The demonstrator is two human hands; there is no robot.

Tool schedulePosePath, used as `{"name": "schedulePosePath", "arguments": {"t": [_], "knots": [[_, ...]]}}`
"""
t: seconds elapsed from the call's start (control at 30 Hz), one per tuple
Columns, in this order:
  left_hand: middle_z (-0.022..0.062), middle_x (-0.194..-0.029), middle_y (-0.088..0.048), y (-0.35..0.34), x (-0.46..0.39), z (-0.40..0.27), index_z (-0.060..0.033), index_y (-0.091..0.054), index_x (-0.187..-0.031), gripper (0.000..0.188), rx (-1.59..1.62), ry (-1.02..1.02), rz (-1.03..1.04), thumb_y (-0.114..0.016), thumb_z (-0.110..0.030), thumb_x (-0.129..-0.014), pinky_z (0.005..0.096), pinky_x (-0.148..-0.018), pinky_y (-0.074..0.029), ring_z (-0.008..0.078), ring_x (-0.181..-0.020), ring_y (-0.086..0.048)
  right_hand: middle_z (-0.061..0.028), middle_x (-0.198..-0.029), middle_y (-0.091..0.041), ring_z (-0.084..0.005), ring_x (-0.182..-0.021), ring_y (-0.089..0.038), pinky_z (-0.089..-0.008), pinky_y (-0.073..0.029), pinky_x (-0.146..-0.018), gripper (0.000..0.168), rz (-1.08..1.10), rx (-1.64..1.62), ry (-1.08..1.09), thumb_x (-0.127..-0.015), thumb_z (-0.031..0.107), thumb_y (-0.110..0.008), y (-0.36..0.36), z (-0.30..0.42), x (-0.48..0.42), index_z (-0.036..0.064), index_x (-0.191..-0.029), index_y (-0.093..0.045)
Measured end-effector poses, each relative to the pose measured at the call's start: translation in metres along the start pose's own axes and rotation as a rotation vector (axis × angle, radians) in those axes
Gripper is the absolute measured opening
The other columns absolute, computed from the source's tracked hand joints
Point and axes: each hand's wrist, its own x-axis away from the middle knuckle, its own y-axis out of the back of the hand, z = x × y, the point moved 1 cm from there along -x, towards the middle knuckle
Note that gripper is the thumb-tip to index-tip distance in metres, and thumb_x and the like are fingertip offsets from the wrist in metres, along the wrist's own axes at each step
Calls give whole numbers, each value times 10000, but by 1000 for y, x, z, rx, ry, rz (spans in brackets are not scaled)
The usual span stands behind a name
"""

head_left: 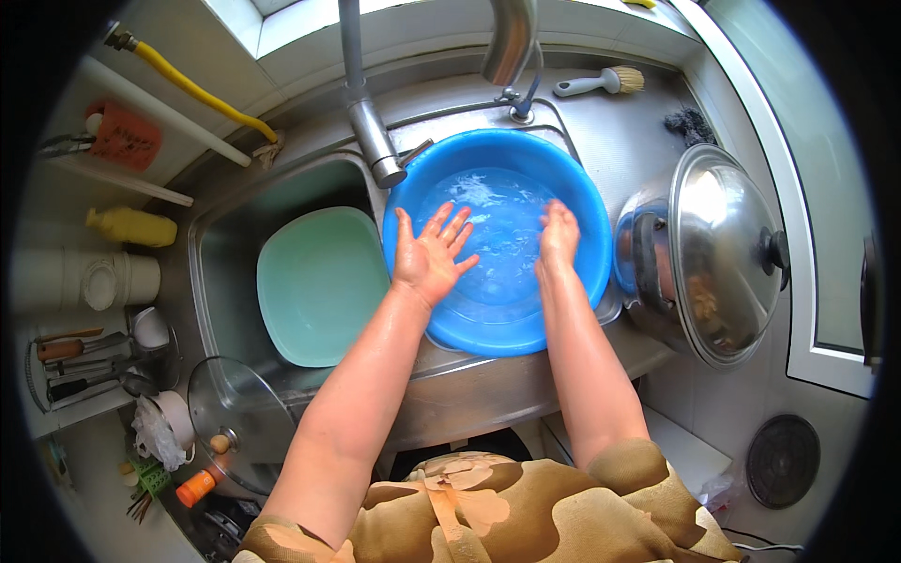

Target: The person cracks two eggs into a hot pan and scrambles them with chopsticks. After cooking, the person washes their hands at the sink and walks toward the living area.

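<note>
A round blue plastic basin (493, 346) holding rippling water sits over the right part of a stainless steel sink. Above its left side is my left hand (431, 255), palm up and fingers spread, with nothing in it. My right hand (559, 233) hovers by the basin's right inner wall, its thumb side up. It looks wet and slightly blurred, and I see no object in it. To the left, a mint-green plastic basin (320, 288) rests in the sink bowl (204, 281). A metal faucet (376, 144) points down between the two basins.
A lidded steel pot (725, 253) stands close on the right. Behind lie a scrub brush (598, 82) and a dark scouring pad (690, 127). A glass lid (239, 415), a yellow bottle (134, 227) and a utensil rack (84, 366) are at left. A thick metal pipe (510, 42) hangs overhead.
</note>
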Motion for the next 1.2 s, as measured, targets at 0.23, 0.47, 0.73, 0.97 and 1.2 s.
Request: {"name": "schedulePosePath", "arguments": {"t": [0.23, 0.47, 0.73, 0.97, 1.2], "knots": [[159, -1467, -345, 14, -27, 19, -83, -337, -1417, 896, -18, 6, -135, -263, -773, -850, 570, -1115, -146, 322, -1373, -280, -61, -864, -690, -234, -740, -658, -401, -525, -599, 236, 708, -800, -755, -937, 299, -563, -33, 2, 28, 87, -969, -660], [114, -1077, -601, -4, -33, 14, -48, -572, -1080, 605, 28, -53, 52, -303, -579, -971, 393, -905, -493, 240, -1014, -582, -59, -603, -596, -258, -511, -545, -315, -468, -490, 217, 353, 320, 998, -912, 207, -593, -68, 26, 69, 98, -725, -595], [41, -970, -600, -35, -14, 17, -94, -568, -1067, 342, -354, -235, -319, -536, -416, -955, 305, -806, -505, 153, -918, -587, -90, -887, -676, -240, -796, -651, -314, -510, -684, 132, 483, 349, 592, -884, 177, -614, -62, 26, 79, 52, -879, -657], [195, -1418, -368, -49, 22, 6, 96, -373, -1327, 1028, 355, -127, 178, -421, -783, -795, 371, -1144, -244, 264, -1353, -316, -144, -1006, -648, -293, -1004, -615, -489, -472, -934, 248, 945, -895, -496, -956, 291, -522, -52, 45, 64, 55, -941, -595], [212, -1518, -174, -52, 19, 14, 88, -100, -1453, 1177, 21, -128, 303, -303, -847, -768, 371, -1170, -160, 276, -1423, -178, -161, -927, -618, -293, -829, -614, -439, -533, -769, 353, 563, -615, -571, -975, 403, -471, -57, 43, 63, 56, -969, -537]]}}
